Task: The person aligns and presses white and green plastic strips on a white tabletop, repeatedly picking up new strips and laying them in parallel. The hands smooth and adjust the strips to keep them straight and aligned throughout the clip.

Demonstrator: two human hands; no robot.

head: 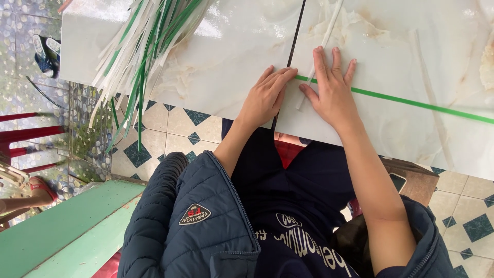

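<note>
While both hands lie flat near the front edge of the marble-patterned slab (231, 46), neither is clenched: the left hand (266, 96) rests palm down with its fingers together, just left of the dark seam (295, 38) that splits the surface in two, and the right hand (332, 92) presses open-fingered on the right half. Under the right hand's fingers runs a thin green strip (422, 104), which stretches from the seam away toward the right edge, lying flat on the slab. A white strip (325, 36) crosses it at a steep angle, passing under the same fingers and reaching toward the far edge. Whether either strip is pinched or only pressed down I cannot tell. Toward the left far corner, a bundle of green and white strips (139, 51) fans out and overhangs the front edge. Between that bundle and the left hand the slab is bare, as is the stretch right of the right hand beyond the green strip. Below the front edge lies checked tile floor (170, 123).
</note>
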